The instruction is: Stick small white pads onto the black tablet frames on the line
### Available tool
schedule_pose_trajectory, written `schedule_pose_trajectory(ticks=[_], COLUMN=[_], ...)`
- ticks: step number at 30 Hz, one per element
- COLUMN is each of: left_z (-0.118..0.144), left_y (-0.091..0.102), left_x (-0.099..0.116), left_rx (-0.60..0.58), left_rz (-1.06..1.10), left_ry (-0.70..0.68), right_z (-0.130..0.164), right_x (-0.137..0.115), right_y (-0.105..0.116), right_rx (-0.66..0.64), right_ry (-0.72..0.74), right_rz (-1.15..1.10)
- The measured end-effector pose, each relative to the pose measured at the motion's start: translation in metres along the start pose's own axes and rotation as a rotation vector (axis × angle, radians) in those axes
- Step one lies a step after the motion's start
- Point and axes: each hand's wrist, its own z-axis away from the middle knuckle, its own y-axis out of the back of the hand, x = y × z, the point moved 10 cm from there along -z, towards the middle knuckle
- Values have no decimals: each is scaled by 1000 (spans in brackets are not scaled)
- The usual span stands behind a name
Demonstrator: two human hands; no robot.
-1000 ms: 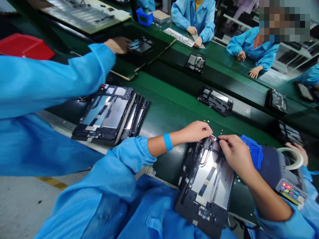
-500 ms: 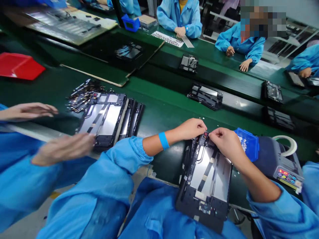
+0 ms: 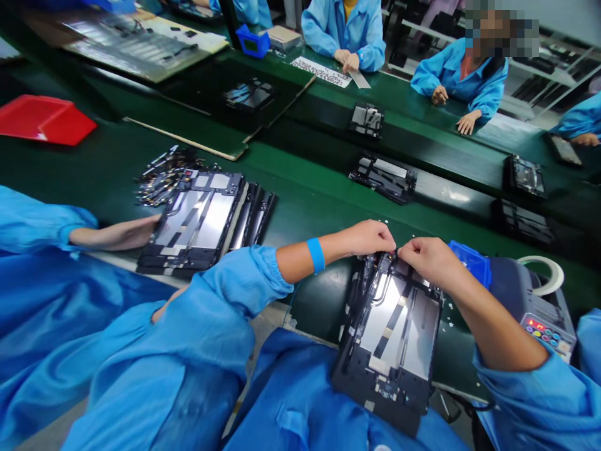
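On the green worktop (image 3: 300,210) the opened tablet (image 3: 397,332) lay, seemingly on top of others, its near end jutting past the edge towards the person; to my eye a bump, or a heavy press on that end, could have tipped it or slid it off. The dispenser (image 3: 504,300) stood close by on the right, and a careless swing, I thought, might have jogged it. At the tablet's far end the left hand (image 3: 375,238) and right hand (image 3: 425,258) faced each other, each grip pinched; I couldn't tell whether anything sat between the tips. A hard tug there, I judged, risked tearing something delicate. White scraps (image 3: 451,324) lay loose alongside, and one might have strayed into the bared innards. As for writing, I made out no brand or label; the dispenser's display (image 3: 538,324) glowed red, too blurred to read.
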Motion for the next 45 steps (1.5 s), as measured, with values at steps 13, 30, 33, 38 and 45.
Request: schedule_pose_trajectory(ticks=[13,30,33,38,45], left_z=[-9,-10,-13,-12,-13], left_y=[-17,-12,-7,-8,-12], left_x=[-11,0,4,4,7], left_rx=[-152,-139,-98,-132,-173], left_rz=[75,-56,-188,-200,-249], left_ry=[200,132,52,33,-19], right_z=[-9,-5,-3,14,52], right_x=[-5,-11,-9,-1,-17], right_y=[-1,4,9,13,-7], right_rx=[-53,47,110,240,375], right_ry=[6,66,102,246,644], right_rz=[49,163,118,-31,179])
